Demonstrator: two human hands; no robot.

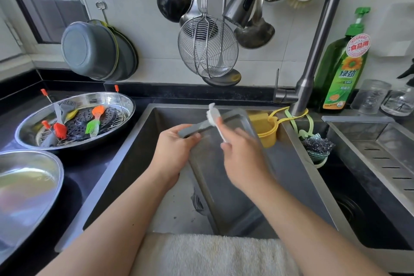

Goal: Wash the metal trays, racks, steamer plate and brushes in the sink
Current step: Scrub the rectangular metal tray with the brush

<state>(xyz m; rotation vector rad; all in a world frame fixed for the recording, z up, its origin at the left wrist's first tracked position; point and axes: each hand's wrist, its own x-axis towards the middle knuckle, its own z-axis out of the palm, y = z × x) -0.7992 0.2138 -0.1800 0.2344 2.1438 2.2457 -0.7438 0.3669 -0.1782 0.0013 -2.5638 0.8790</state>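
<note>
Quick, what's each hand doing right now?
Left hand: grips the rim of the rectangular metal tray.
Right hand: holds a white cloth against the tray.

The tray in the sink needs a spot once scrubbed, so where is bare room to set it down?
Bare patches: the sink floor left of the rectangular tray, and the black counter between the empty round pan and the sink rim. Crowded: the round pan of brushes at back left, and the corner by the yellow cup and scourer.

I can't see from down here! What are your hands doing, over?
Left hand grips tray over sink. Right hand holds white cloth, wiping tray. Nothing blocking.
</note>
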